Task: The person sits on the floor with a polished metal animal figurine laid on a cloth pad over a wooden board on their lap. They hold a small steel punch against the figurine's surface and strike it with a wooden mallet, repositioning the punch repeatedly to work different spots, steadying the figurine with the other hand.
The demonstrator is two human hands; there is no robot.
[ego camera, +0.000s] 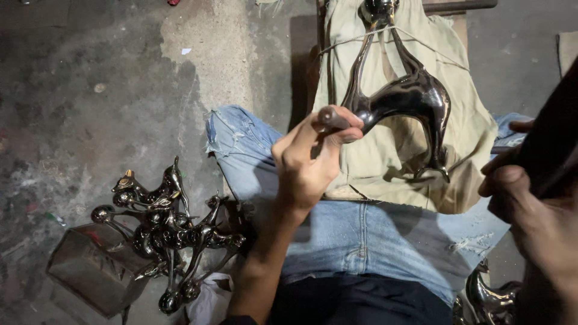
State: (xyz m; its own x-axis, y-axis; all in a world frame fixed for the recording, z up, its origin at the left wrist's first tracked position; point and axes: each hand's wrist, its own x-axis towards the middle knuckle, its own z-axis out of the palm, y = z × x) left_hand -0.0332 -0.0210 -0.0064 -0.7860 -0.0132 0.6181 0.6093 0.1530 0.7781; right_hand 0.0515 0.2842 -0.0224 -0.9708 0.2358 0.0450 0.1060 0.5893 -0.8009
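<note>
A: Left hand [307,161]?
B: Mid-frame, forearm coming up from 6 o'clock, wrist bent back, knuckles toward the camera. Fingers curled tight round a short dark handle [333,118], thumb on top; the handle's round end pokes out toward 2 o'clock. Its tip touches the figurine [404,96].

A: Right hand [530,204]?
B: At 3 o'clock, partly cut by the frame edge. Fingers wrapped on a flat dark tool [554,138] that slants up toward 1 o'clock. Thumb lies along its lower edge. The rest of the fingers are hidden behind it, so I can't tell how they sit.

A: The figurine?
B: Shiny dark metal animal, long thin legs, arched back, mirror polish with bright highlights. It lies on a beige cloth [391,162] at 12 to 1 o'clock, above the lap, head end near the top edge. String [421,45] crosses the cloth and the legs.

A: Around it?
B: Jeans [337,235], torn at the knee, below the cloth. A pile [168,232] of similar metal figurines at 8 o'clock on the concrete floor [90,90], beside a brown box [93,274]. One more shiny piece [490,298] at 5 o'clock.
</note>
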